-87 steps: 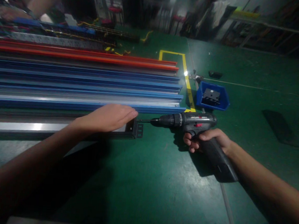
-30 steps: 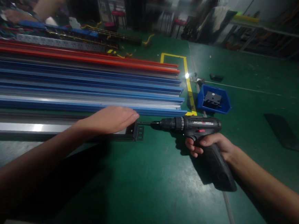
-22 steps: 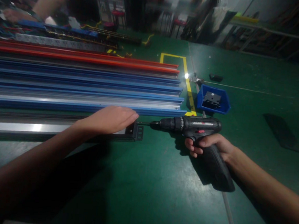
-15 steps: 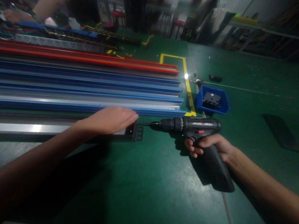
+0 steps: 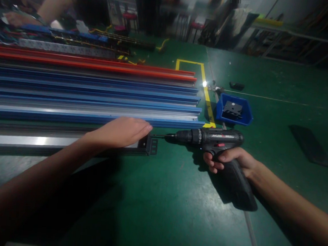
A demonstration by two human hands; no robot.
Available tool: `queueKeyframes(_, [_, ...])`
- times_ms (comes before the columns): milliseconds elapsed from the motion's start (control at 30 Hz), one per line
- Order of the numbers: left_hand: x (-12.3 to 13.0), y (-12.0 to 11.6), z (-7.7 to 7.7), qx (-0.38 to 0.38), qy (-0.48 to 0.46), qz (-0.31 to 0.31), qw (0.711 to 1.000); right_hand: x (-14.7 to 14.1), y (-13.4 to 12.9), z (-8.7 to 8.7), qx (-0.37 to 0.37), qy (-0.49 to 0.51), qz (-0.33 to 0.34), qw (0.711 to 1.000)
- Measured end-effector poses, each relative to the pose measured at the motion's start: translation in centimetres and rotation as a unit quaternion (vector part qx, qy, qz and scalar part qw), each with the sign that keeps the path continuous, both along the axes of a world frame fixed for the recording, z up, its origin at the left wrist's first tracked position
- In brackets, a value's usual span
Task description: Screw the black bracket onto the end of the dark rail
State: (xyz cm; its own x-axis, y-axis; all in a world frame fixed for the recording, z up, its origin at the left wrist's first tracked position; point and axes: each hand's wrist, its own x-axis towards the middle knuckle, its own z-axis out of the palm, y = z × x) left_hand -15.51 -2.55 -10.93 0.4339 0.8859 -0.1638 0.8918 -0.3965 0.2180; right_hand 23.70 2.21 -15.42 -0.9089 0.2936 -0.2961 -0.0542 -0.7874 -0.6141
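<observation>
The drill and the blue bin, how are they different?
The drill is mostly black; the bin is blue. Someone is holding the drill, but nobody is touching the bin. The drill looks longer than the bin. Both show against the same green surface.

My left forearm (image 5: 55,163) angling in from lower left, left hand (image 5: 125,131) palm down, fingers (image 5: 144,129) together, my right hand (image 5: 242,158) curled round, right forearm (image 5: 291,199) slanting from the right.
</observation>
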Motion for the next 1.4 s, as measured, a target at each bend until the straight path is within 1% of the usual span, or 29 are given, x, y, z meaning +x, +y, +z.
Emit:
queueKeyframes(133, [0.05,-0.01,0.04,0.002,0.005,-0.001,1.000,0.04,0.15,-0.20,0.013,0.002,0.003,1.000])
queueKeyframes(367, [-0.10,0.02,-0.14,0.012,0.004,-0.008,1.000,0.20,0.37,-0.45,0.003,0.004,0.009,1.000])
queueKeyframes(700, [-0.14,-0.01,-0.08,0.006,-0.001,-0.009,1.000,0.22,0.37,-0.50,-0.012,0.013,0.006,1.000])
queueKeyframes(1000, [0.05,-0.11,0.15,0.004,0.000,-0.007,1.000,0.21,0.31,-0.46,0.009,0.016,0.004,1.000])
queueKeyframes(1233, [0.06,-0.15,0.14,0.016,0.008,-0.012,1.000,0.16,0.47,-0.63,-0.014,0.031,0.014,0.999])
queueKeyframes(1400, [0.04,-0.12,0.04,0.022,0.011,-0.014,1.000,0.19,0.59,-0.67,0.001,0.045,0.015,0.999])
